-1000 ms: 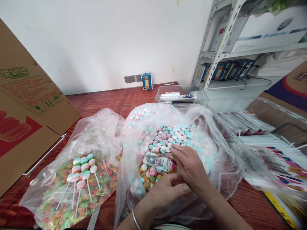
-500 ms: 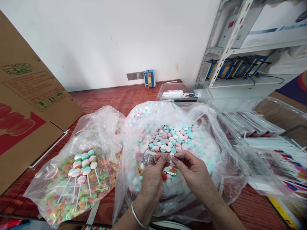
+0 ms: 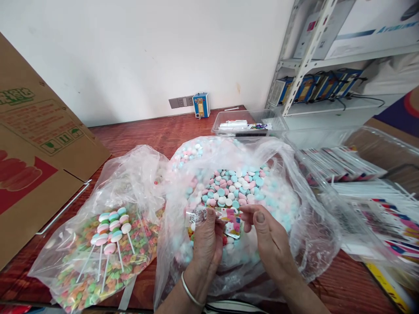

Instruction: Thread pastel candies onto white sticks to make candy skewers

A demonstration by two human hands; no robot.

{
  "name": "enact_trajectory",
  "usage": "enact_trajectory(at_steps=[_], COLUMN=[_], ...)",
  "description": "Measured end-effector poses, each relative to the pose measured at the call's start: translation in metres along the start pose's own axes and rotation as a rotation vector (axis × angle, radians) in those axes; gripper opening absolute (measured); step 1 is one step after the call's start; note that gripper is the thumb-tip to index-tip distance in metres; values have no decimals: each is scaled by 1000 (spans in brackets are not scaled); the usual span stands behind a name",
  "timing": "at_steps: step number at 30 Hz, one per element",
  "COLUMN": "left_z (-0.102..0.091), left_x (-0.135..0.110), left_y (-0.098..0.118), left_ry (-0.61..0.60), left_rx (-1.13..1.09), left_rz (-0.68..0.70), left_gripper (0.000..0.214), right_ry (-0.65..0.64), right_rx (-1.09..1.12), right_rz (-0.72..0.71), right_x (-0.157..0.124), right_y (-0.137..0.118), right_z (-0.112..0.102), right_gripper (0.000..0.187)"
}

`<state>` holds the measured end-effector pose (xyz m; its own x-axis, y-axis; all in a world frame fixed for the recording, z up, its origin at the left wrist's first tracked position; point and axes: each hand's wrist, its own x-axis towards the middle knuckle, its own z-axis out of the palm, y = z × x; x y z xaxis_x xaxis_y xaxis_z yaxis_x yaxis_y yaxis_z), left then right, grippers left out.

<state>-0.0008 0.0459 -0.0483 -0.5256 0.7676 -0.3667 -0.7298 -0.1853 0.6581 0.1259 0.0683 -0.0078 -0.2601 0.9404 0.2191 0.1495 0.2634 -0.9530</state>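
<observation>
My left hand (image 3: 207,246), with a bangle at the wrist, pinches a small printed plastic packet (image 3: 227,214) between thumb and fingers. The packet is clear with dark print at its left end and colourful on the right. Just beyond that right end, my right hand (image 3: 275,240) is open, thumb raised away from the fingers; whether a fingertip still touches the packet I cannot tell. Both hands are over a big clear bag of pink, white and blue button-shaped candies (image 3: 231,187). Another colourful packet (image 3: 234,229) lies on the candies beneath.
Several candy lollipops (image 3: 111,226) rest on a bag of coloured ring candies (image 3: 88,288) at left, beside a cardboard box (image 3: 42,144). Clear bins at right hold printed packets (image 3: 343,163) and white sticks (image 3: 366,196). A clear tray (image 3: 216,126) stands behind.
My right thumb has lifted off the packet and the right fingers have spread. More of the packet's colourful right end shows. The left hand keeps its pinch.
</observation>
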Motion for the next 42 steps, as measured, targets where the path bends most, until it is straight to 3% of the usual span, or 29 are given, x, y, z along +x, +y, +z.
enact_trajectory(at_steps=[4, 7, 10, 14, 18, 23, 29, 37, 42], left_z=[-1, 1, 0, -5, -7, -4, -8, -10, -15], left_x=[1, -2, -7, -13, -13, -12, -11, -14, -11], left_y=[1, 2, 2, 2, 6, 14, 10, 18, 19], left_ry=[-4, -4, 16, -11, -89, -161, -45, -161, -138], left_rx=[-44, 23, 128, 271, 276, 133, -51, -8, -108], left_rz=[43, 78, 127, 159, 84, 55, -179, -182, -250], left_gripper=[38, 37, 37, 33, 32, 27, 42, 37, 31], right_ry=[21, 10, -11, -77, -70, -15, -2, 30, 31], right_rx=[-28, -31, 3, 157, 216, 30, -275, -260, -359], right_rz=[-180, -205, -161, 12, 55, -103, -375, -373, -490], right_x=[-9, -12, -12, -9, -6, -8, -10, -12, -13], right_y=[-8, -8, -6, 0, 6, 8, 5, 4, -3], right_z=[3, 7, 12, 19, 24, 23, 25, 31, 30], right_gripper=[25, 22, 19, 20, 21, 22, 11, 16, 10])
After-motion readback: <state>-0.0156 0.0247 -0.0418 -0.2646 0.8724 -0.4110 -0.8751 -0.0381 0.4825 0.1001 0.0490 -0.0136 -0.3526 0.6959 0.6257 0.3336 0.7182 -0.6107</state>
